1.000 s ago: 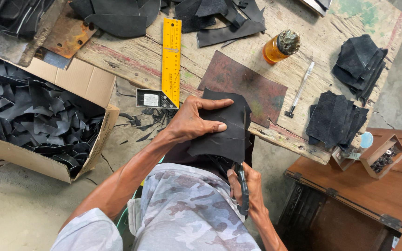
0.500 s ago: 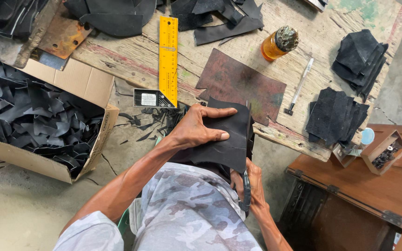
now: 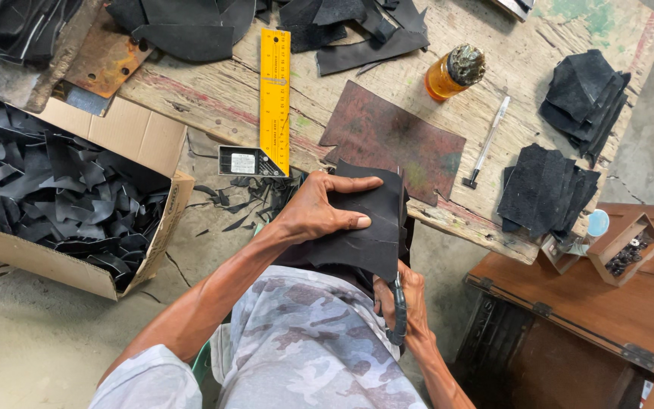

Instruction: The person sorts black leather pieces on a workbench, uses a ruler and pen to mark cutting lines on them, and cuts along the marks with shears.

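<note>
Head view: black leather piece (image 3: 365, 220) under left hand (image 3: 319, 210)

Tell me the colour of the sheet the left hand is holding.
Black: the sheet under the left hand is plain black, seen in the head view.
</note>
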